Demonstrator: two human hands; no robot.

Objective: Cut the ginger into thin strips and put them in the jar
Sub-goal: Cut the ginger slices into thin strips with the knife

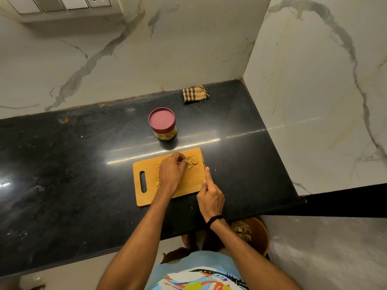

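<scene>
step in hand: cutting slices down to strips, judged only partly done.

on cutting board (191, 178): ginger slices (193, 160) heaped near the far right corner, more pieces lying beside the left wrist toward the handle slot. flat rounds, not strips, as far as visible.

left hand (171, 171): bent over the heap, fingertips pinching at the nearest slice. lifting or only steadying, cannot tell.

right hand (210, 195): wrapped round the handle of the knife (203, 164), forefinger straight along the spine. blade edge-on at the board's right edge, just beside the heap, not in it.

jar (165, 133): behind the board, apart from it, maroon lid (161, 119) on. something yellowish inside.

next, as judged: stack slices flat, hold with tips tucked clear of the edge, bring blade over, cut narrow and parallel. later: knife down, lid off before any transfer.

risk: thin slices sliding under the blade.
</scene>
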